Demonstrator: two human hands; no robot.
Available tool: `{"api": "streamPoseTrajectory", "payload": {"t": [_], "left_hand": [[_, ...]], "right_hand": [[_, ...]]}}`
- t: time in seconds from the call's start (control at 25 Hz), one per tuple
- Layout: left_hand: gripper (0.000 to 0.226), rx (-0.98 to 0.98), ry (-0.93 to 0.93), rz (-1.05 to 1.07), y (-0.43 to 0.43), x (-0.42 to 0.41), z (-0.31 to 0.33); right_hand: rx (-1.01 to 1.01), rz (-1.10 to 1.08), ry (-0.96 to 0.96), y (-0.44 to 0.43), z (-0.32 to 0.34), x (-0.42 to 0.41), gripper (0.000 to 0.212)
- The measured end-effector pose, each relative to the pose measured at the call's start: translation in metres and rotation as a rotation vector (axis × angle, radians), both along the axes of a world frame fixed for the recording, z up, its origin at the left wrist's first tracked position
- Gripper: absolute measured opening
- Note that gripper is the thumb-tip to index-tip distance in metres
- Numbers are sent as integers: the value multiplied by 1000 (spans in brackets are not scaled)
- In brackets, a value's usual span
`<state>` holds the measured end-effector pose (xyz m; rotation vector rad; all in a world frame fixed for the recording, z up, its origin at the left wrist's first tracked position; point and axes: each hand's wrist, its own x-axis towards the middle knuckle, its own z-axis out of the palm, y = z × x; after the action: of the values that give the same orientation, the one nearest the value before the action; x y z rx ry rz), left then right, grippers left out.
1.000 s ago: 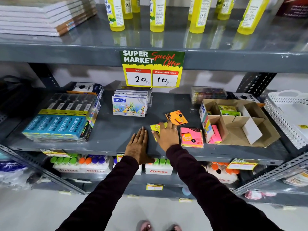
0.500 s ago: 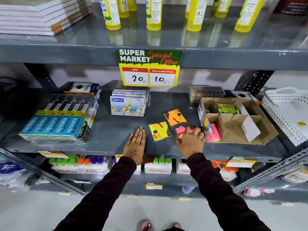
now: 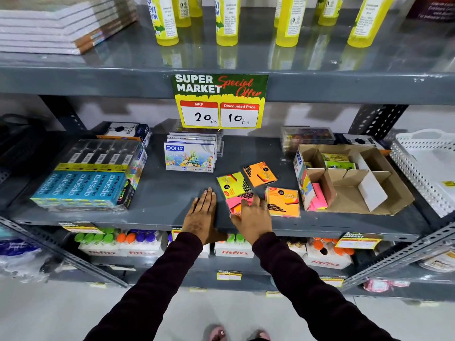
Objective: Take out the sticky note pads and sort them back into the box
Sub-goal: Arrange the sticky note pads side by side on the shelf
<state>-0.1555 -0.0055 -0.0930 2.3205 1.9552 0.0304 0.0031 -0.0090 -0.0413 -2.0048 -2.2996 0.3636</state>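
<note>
Four sticky note pads lie loose on the grey shelf (image 3: 160, 193): a yellow pad (image 3: 232, 184), an orange pad (image 3: 259, 173), a pink pad (image 3: 234, 204) and an orange stack (image 3: 283, 201). My right hand (image 3: 252, 217) has its fingers on top of the pink pad and its thumb at the pad's near edge, just below the yellow pad. My left hand (image 3: 202, 215) lies flat and open on the shelf, left of the pads. To the right stands the open cardboard box (image 3: 384, 173) with dividers, holding pink pads (image 3: 318, 195) at front left and green pads (image 3: 338, 161) at the back.
Pencil packs (image 3: 83, 183) fill the shelf's left side and a pastel box (image 3: 189, 157) stands behind the pads. A white perforated basket (image 3: 423, 168) sits right of the cardboard box. A price sign (image 3: 219, 100) hangs from the shelf above, which holds yellow bottles (image 3: 226, 20).
My right hand moved left from the stack beside the box, bringing a pink pad to the yellow pad's near edge. An orange stack now shows where it was. The left hand stayed put.
</note>
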Motion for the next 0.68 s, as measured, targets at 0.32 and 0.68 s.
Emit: {"api": "streamPoseTrajectory", "payload": {"t": [0.32,0.68], "left_hand": [[125,0,20,-4,1,0,-1],[131,5,-17,2,0,1,1]], "right_hand": [[28,-349,-78,18,4,65,68],[115,-220,28,66,22,44,80]]}}
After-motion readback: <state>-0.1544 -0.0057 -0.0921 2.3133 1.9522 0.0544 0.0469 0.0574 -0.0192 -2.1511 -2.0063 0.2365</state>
